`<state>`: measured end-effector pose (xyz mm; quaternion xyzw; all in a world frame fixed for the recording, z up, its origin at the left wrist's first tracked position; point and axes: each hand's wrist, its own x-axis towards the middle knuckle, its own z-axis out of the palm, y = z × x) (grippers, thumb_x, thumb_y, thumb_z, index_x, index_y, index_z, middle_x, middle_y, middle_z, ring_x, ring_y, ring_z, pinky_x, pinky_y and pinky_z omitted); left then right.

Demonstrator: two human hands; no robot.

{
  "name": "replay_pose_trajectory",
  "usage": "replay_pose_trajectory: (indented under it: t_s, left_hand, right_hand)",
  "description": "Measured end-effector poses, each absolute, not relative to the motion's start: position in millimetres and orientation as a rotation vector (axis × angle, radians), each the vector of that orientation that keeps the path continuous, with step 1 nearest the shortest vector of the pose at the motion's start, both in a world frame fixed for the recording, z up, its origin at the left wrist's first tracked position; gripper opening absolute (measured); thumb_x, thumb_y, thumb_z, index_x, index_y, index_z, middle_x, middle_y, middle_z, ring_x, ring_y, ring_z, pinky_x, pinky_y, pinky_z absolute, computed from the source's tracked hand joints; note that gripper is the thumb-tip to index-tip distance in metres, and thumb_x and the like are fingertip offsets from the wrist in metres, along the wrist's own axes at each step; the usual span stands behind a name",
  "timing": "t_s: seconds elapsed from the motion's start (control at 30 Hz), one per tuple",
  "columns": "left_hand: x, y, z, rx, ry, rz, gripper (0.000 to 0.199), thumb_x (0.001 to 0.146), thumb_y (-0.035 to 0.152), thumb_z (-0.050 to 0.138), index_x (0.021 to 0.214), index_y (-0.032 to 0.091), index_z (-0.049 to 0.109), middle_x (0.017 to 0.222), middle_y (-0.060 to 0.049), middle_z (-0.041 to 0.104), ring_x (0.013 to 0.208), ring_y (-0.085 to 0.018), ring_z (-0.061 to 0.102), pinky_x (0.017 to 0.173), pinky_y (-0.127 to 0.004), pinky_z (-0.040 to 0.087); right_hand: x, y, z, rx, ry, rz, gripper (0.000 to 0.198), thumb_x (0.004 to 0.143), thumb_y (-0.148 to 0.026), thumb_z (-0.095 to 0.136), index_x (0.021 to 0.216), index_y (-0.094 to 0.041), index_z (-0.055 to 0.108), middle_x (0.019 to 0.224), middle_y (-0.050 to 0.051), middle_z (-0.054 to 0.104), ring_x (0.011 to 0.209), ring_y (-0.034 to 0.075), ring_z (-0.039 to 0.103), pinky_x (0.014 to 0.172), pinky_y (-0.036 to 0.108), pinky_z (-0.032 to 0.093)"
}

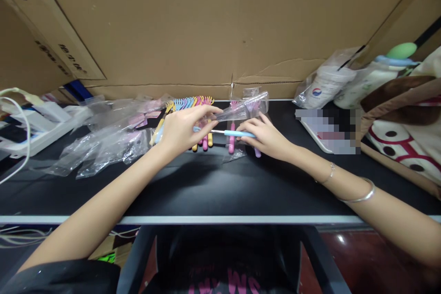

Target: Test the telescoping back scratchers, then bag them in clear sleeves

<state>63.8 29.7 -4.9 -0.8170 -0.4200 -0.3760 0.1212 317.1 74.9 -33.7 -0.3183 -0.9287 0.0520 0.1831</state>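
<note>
In my right hand is the light-blue handle of a telescopic back scratcher, lying nearly level. Its metal rod runs left to my left hand, whose fingers partly cover its blue far end. Between my left thumb and fingers the end of a clear plastic bag is pinched; the bag stretches right above the handle. Behind my left hand lies a row of back scratchers with yellow, blue and pink claw heads. A pink scratcher and a purple one lie under the bag and right hand.
Clear plastic bags are heaped at the left, beside a white power strip with cables. On the right are a phone, a bagged cup, a bottle and a cloth bag. Cardboard walls the desk's back.
</note>
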Motion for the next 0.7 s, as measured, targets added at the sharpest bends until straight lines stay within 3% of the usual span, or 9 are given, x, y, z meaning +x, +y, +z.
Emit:
replay_pose_trajectory:
  t_s: [0.2, 0.37, 0.53, 0.7]
  left_hand:
    - [64, 30, -5, -2.382, -1.234, -1.088, 0.022, 0.091, 0.035, 0.055, 0.107, 0.026, 0.066, 0.086, 0.003, 0.073, 0.073, -0.011, 0.067, 0.062, -0.019, 0.042]
    - [65, 30, -7, -2.419, -1.219, -1.075, 0.022, 0.091, 0.034, 0.054, 0.107, 0.025, 0.066, 0.085, 0.004, 0.072, 0.073, -0.011, 0.066, 0.063, -0.018, 0.042]
    - [64, 31, -12, -2.486, -1.25, -1.023, 0.024, 0.092, 0.036, 0.053, 0.11, 0.025, 0.065, 0.086, 0.004, 0.072, 0.068, -0.009, 0.064, 0.063, -0.017, 0.043]
    - [65, 32, -15, -2.491, -1.257, -0.988, 0.024, 0.092, 0.037, 0.053, 0.109, 0.026, 0.065, 0.082, 0.004, 0.072, 0.068, -0.009, 0.064, 0.063, -0.017, 0.042]
  right_hand:
    - [335, 84, -24, -0.97, -2.437, 0.25, 0.031, 0.093, -0.039, 0.038, 0.107, -0.018, 0.056, 0.107, 0.011, 0.064, 0.1, 0.024, 0.055, 0.092, 0.04, 0.04]
    - [348, 97, -31, -1.12, -2.27, 0.372, 0.029, 0.09, -0.041, 0.04, 0.1, -0.018, 0.055, 0.099, 0.01, 0.065, 0.094, 0.024, 0.058, 0.087, 0.038, 0.042]
    - [348, 109, -45, -1.101, -2.278, 0.569, 0.039, 0.089, -0.053, 0.04, 0.098, -0.018, 0.055, 0.065, 0.003, 0.063, 0.081, 0.024, 0.061, 0.085, 0.038, 0.043]
    - [345, 106, -46, -1.011, -2.315, 0.647, 0.04, 0.091, -0.055, 0.039, 0.099, -0.02, 0.057, 0.055, -0.001, 0.06, 0.074, 0.022, 0.062, 0.087, 0.037, 0.042]
